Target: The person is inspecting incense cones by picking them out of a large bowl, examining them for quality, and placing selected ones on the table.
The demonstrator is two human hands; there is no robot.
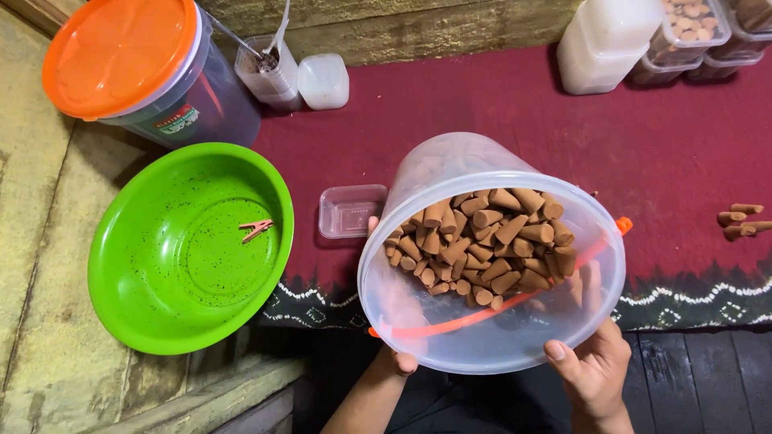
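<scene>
- Clear plastic bucket (pixel 490 321) w/ orange handle, tilted toward camera, held up over the dark red cloth (pixel 643 153); brown incense cones (pixel 482 241) piled against its far side.
- Left hand (pixel 396 360) grips bucket's lower-left rim, grip clenched on it; right hand (pixel 593 371) clasps lower-right rim, thumb over the edge.
- Left of bucket: green plastic basin (pixel 145 313), a small wooden clothespin (pixel 256 229) lying inside.
- Small clear square container (pixel 350 210) just beside bucket's left wall, on the cloth.
- Back left: big clear tub w/ orange lid (pixel 121 52), red-green label on its side; next to it a clear cup (pixel 269 76) w/ utensils and a white-lidded small jar (pixel 323 80).
- Back right: white jar (pixel 603 40), clear trays (pixel 691 28) of brown pieces.
- Few loose cones (pixel 741 221) at right edge.
- Open cloth room right of bucket; cloth's patterned hem runs under it.
</scene>
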